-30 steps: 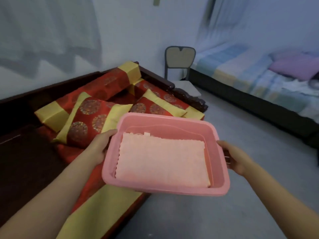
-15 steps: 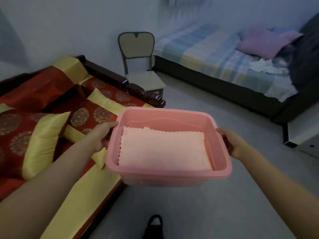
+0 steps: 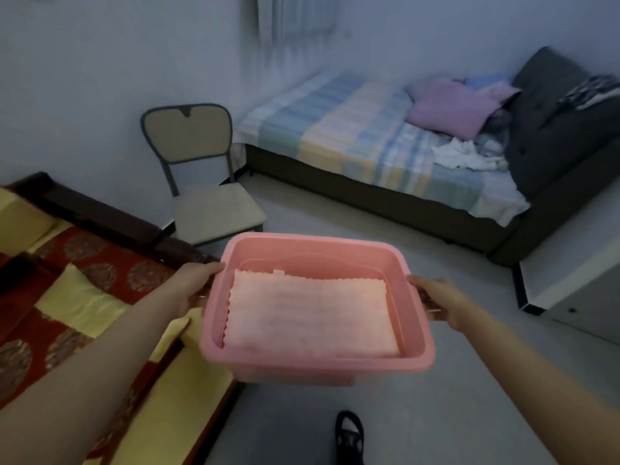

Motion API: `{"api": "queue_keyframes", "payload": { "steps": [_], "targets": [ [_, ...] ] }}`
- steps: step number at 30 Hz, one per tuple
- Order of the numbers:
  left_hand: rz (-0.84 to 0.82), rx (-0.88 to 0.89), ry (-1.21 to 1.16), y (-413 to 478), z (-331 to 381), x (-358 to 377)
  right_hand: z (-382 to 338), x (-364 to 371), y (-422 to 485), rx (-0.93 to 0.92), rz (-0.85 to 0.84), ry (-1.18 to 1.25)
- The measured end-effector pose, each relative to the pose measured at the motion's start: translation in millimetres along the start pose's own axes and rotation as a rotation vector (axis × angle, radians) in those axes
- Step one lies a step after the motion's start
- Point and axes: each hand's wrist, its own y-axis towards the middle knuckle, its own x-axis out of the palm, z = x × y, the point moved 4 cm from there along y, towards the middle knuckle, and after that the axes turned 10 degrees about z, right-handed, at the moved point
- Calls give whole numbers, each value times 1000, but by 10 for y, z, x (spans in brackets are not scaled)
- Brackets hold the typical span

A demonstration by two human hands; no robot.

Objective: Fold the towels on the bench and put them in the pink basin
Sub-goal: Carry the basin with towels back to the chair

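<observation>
I hold the pink basin (image 3: 414,350) in the air over the floor, just right of the bench. A folded pale pink towel (image 3: 310,317) with scalloped edges lies flat inside it. My left hand (image 3: 191,285) grips the basin's left rim. My right hand (image 3: 443,302) grips its right rim at the handle. The bench (image 3: 100,260), dark wood with red and yellow cushions, lies at the lower left; no loose towel shows on the visible part of it.
A beige chair (image 3: 204,182) stands beyond the bench's end. A bed (image 3: 385,152) with a striped sheet and a purple pillow runs along the far wall. A white cabinet (image 3: 577,270) stands at right. My sandalled foot (image 3: 349,434) is on the grey floor.
The view has swung right, away from the bench toward the chair and bed. The basin stays in both hands and now hangs over the floor instead of the bench edge.
</observation>
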Motion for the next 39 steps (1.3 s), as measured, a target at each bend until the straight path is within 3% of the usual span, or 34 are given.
{"api": "queue_keyframes", "payload": {
  "steps": [9,15,28,39],
  "targets": [
    [135,1,-100,1641,1281,1035,-1545,290,2201,-69,-67,-14],
    [236,-62,-198,2531,1659,1041,-2633,1044,3208,-97,-145,-76],
    [513,-259,-236,4689,2187,198,-4546,3995,4839,-210,-386,-349],
    [804,-414,-360,6457,1735,-141,-5058,6551,5774,-273,-562,-525]
  ]
}}
